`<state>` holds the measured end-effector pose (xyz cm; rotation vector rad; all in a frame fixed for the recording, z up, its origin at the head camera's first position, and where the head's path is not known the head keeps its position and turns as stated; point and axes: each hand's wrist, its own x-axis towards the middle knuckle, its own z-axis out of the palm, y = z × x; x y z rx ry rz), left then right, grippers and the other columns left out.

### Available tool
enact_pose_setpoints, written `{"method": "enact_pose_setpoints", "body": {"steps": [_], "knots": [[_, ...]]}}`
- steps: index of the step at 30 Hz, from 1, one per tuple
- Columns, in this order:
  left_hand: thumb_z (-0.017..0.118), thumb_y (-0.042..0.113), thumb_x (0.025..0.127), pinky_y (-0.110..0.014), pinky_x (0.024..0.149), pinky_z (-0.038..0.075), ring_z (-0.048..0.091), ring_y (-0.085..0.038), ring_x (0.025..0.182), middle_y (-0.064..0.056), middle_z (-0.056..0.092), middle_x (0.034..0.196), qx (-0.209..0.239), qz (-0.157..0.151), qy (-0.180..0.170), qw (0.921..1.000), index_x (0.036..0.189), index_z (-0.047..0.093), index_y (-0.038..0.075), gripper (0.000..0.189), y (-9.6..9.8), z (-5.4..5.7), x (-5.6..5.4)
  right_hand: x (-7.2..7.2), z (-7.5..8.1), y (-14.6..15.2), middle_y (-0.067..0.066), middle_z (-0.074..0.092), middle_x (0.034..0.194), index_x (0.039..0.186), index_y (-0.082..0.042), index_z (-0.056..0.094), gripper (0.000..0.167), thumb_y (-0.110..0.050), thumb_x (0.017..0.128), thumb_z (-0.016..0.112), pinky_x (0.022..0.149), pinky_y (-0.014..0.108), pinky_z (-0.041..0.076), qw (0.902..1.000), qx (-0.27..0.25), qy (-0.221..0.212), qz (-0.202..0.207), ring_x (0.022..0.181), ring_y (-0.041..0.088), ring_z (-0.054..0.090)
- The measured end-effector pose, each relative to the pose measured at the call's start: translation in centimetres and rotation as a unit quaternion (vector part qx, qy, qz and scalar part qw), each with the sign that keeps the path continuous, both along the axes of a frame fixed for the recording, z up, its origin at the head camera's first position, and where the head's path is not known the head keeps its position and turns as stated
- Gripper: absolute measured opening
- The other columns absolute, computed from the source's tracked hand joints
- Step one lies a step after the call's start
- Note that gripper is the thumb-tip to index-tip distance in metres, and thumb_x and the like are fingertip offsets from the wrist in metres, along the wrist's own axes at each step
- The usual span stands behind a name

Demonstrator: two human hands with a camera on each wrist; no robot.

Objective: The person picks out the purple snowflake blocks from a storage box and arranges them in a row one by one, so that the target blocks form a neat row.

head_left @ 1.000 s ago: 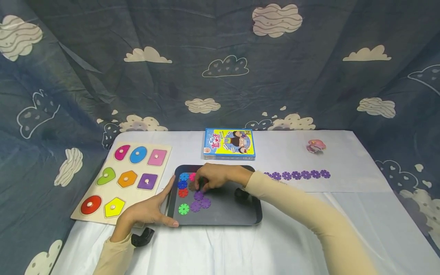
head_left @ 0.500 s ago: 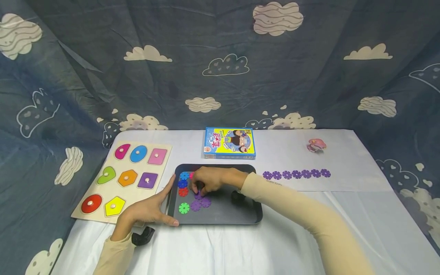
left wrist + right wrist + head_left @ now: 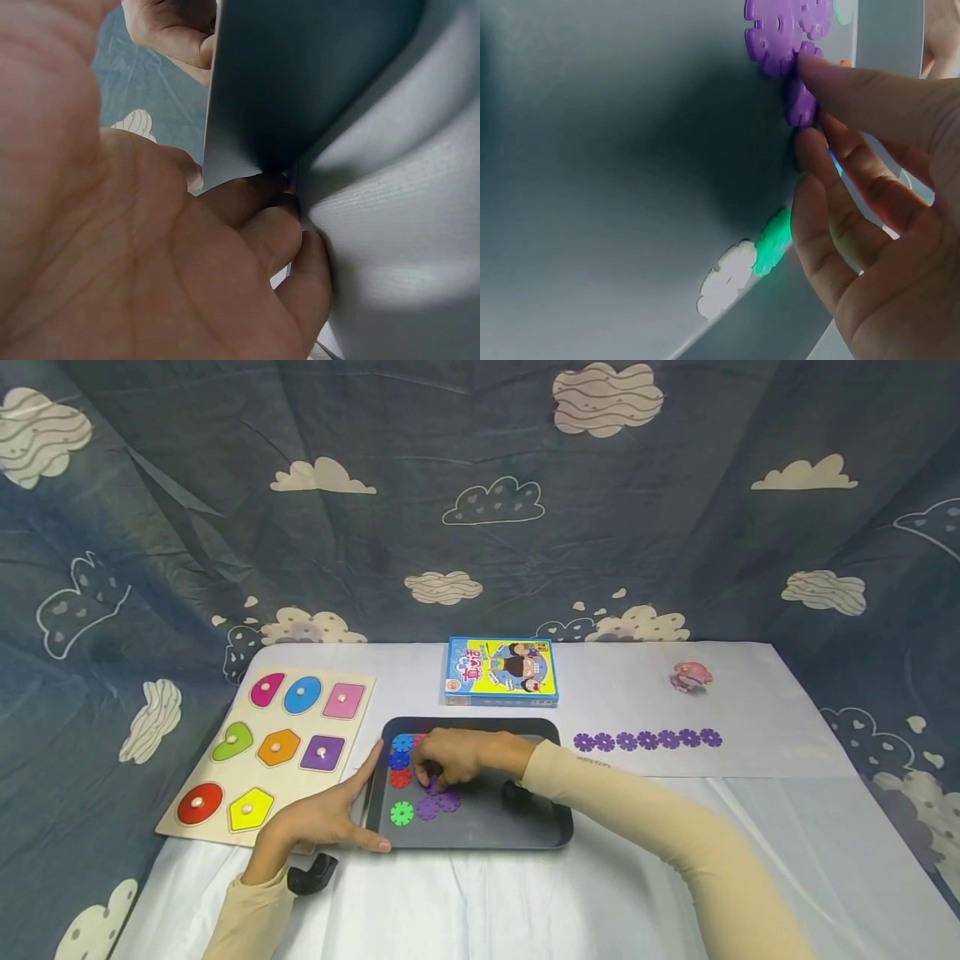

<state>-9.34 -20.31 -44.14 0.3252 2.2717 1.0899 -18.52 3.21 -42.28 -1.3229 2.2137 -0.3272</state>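
Observation:
In the head view my left hand [image 3: 326, 814] holds the left end of a dark grey tray [image 3: 495, 841]. The left wrist view has its fingers bent in against the tray's side. My right hand [image 3: 453, 753] is over the left half of the tray. Its thumb and a finger pinch a purple flower-shaped snowflake disc [image 3: 803, 103], which touches other purple discs [image 3: 774, 34]. Down the tray's left side lie blue [image 3: 399, 761], red [image 3: 400, 778] and green [image 3: 402, 813] discs. A pink one is partly hidden by the right hand.
A wooden shape puzzle board [image 3: 247, 760] lies left of the tray. Behind stands a blue-yellow card box [image 3: 501, 672]. To the right are a row of joined purple discs [image 3: 647, 741] and a small pink toy [image 3: 691, 676]. A cloud-patterned cloth hangs behind the table.
My right hand has shifted slightly toward the front of the tray, now covering more of the purple discs. Its sleeve no longer hides the end of the purple row. The left hand stays put.

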Motion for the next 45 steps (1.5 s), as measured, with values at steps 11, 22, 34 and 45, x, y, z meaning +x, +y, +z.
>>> {"method": "enact_pose_setpoints", "body": {"steps": [11,22,34,45], "knots": [[0.094,0.033,0.066,-0.069,0.119,0.011,0.002,-0.045,0.154,-0.016,-0.005,0.169,0.007,-0.004,-0.003,1.0000,0.161,-0.011,0.030,0.142,-0.1,0.1,0.0,0.2,-0.1,0.0,-0.006,0.067,0.086,0.085,-0.013,0.071,0.014,-0.003,0.081,0.080,0.070,0.015,0.047,0.9999,-0.009,0.003,0.010,0.078,0.006,0.055],[0.094,0.034,0.066,-0.070,0.119,0.013,0.005,-0.046,0.153,-0.015,-0.003,0.169,0.002,0.000,-0.002,1.0000,0.161,-0.010,0.030,0.141,0.0,0.1,0.1,-0.1,0.0,0.6,-0.008,0.067,0.085,0.085,-0.012,0.073,0.010,-0.004,0.084,0.079,0.072,0.013,0.049,0.9998,-0.010,-0.008,0.014,0.078,0.004,0.057],[0.094,0.033,0.065,-0.070,0.119,0.012,0.003,-0.045,0.154,-0.016,-0.005,0.169,0.003,-0.006,0.002,1.0000,0.161,-0.011,0.029,0.142,0.1,0.1,0.0,-0.6,0.9,2.4,-0.005,0.074,0.100,0.097,-0.014,0.077,0.014,-0.004,0.088,0.074,0.081,0.018,0.053,0.9990,-0.030,-0.024,-0.023,0.092,0.008,0.065],[0.095,0.034,0.064,-0.071,0.118,0.014,0.003,-0.045,0.154,-0.016,-0.005,0.169,-0.002,-0.009,0.011,0.9999,0.161,-0.011,0.028,0.143,0.1,0.1,0.0,-1.1,1.9,6.6,0.000,0.072,0.106,0.107,-0.009,0.076,0.016,-0.005,0.094,0.068,0.083,0.020,0.055,0.9918,-0.107,-0.025,-0.065,0.090,0.009,0.065]]}}
